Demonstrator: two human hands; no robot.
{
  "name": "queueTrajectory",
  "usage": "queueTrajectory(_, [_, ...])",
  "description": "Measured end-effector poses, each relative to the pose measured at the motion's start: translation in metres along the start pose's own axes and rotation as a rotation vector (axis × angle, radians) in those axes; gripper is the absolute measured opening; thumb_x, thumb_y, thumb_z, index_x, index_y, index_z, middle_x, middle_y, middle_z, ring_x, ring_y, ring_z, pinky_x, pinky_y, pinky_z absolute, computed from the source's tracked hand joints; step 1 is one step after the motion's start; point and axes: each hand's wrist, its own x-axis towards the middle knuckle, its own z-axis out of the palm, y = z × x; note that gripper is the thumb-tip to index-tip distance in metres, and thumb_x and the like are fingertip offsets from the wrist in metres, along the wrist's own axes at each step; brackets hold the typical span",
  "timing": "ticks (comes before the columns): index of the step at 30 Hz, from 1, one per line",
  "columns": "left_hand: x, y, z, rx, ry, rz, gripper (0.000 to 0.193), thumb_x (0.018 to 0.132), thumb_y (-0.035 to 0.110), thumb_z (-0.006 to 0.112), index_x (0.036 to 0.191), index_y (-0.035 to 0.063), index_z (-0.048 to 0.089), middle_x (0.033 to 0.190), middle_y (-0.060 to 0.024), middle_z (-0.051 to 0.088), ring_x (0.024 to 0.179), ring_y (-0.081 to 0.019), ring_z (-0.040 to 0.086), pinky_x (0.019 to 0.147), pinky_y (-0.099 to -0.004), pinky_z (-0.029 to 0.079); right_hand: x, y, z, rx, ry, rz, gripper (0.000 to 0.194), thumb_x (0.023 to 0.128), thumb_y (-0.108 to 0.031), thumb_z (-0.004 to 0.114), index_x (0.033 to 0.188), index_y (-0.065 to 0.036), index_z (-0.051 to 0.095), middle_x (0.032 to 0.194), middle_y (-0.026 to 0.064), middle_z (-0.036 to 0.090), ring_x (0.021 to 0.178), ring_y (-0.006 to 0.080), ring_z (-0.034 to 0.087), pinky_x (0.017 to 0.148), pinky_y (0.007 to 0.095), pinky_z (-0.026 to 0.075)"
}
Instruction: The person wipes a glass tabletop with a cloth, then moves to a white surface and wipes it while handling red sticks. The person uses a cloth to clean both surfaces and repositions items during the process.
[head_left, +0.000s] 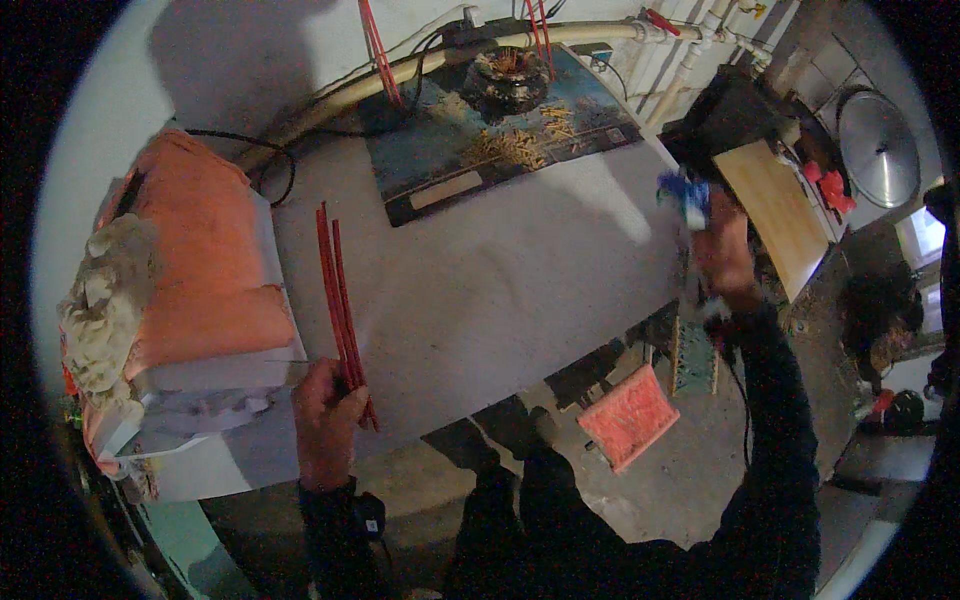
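My left hand (328, 420), at the table's near left, is closed around a few thin red sticks (337, 292). They stand nearly upright in the picture, their far ends pointing away from me. My right hand (726, 251) is blurred beyond the table's right edge. It grips a blue-and-white object (691, 199), too smeared to identify. A dark cord (742, 405) hangs below that hand; whether it joins the object I cannot tell. Between my hands lies the pale grey tabletop (480, 285).
A printed mat (397, 180) bears scattered short yellow pieces (517, 148) and a dark round pot (506, 86) holding sticks. More red sticks (381, 56) rise behind. Left are orange cloth (199, 247) and pale gloves (112, 277). A red-padded stool (628, 420) stands below; a wooden board (776, 214) lies right.
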Motion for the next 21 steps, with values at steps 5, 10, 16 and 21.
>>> queueTrajectory(5, [-0.018, -0.008, 0.001, 0.034, 0.032, -0.002, 0.01, 0.092, 0.006, 0.065, 0.099, 0.0007, 0.061, 0.078, -0.0058, 0.065, 0.065, -0.0143, 0.064, 0.061, -0.0323, 0.052, 0.032, 0.018, 0.038, -0.455, -0.077, 0.056, 0.041, 0.096, -0.018, 0.066, 0.132, 0.0, 0.061, 0.106, 0.0218, 0.068, 0.09, 0.0419, 0.07, 0.076, 0.0488, 0.059])
queueTrajectory(10, [-0.023, -0.014, 0.0, -0.031, 0.056, 0.041, 0.01, 0.092, 0.006, 0.065, 0.1, 0.0009, 0.061, 0.078, -0.0059, 0.065, 0.066, -0.0147, 0.064, 0.061, -0.0316, 0.051, 0.055, -0.064, 0.099, -0.445, -0.246, 0.012, 0.049, 0.086, -0.012, 0.07, 0.134, -0.003, 0.06, 0.111, 0.0213, 0.065, 0.095, 0.043, 0.069, 0.079, 0.0516, 0.059])
queueTrajectory(16, [-0.022, -0.019, 0.003, 0.018, 0.074, 0.06, 0.012, 0.092, 0.005, 0.065, 0.103, 0.0021, 0.061, 0.077, -0.0044, 0.063, 0.065, -0.0153, 0.062, 0.061, -0.0328, 0.051, 0.059, -0.189, 0.149, 0.168, -0.246, -0.38, 0.039, 0.09, -0.016, 0.07, 0.125, -0.001, 0.066, 0.102, 0.0229, 0.066, 0.088, 0.036, 0.068, 0.073, 0.0499, 0.058])
queueTrajectory(21, [-0.021, -0.033, 0.005, 0.056, 0.205, 0.057, 0.014, 0.09, 0.01, 0.066, 0.102, 0.0029, 0.062, 0.078, -0.0023, 0.059, 0.066, -0.0144, 0.057, 0.061, -0.0334, 0.05, 0.003, -0.267, 0.145, 0.407, -0.535, -0.421, 0.038, 0.093, -0.019, 0.067, 0.128, -0.005, 0.067, 0.106, 0.021, 0.067, 0.103, 0.0386, 0.067, 0.086, 0.0519, 0.056])
